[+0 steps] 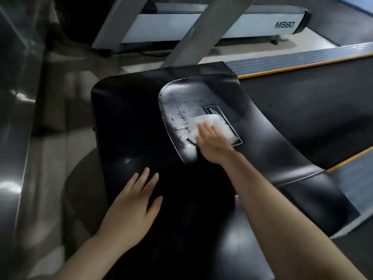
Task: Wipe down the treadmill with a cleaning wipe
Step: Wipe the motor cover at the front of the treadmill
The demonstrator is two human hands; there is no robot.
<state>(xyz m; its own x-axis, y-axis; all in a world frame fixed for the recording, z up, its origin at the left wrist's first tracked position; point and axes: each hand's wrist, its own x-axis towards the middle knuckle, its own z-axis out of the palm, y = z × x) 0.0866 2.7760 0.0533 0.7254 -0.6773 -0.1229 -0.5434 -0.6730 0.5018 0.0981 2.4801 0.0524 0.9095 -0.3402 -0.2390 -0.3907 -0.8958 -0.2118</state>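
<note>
A glossy black motor cover point(129, 122) at the front of the treadmill fills the middle of the head view. On it lies a grey inset panel point(181, 98) streaked with wet marks. My right hand point(212, 140) presses a white cleaning wipe point(214, 124) flat on that panel, fingers straight, next to a small chrome-edged emblem point(214, 110). My left hand point(133, 205) rests flat on the black cover nearer to me, fingers spread, holding nothing.
The treadmill belt point(306, 110) runs off to the right between yellow-edged side rails point(302, 61). A grey upright post point(201, 31) rises behind the cover. Another treadmill marked MS80 point(222, 23) stands beyond. A dark shiny surface point(16, 98) lines the left.
</note>
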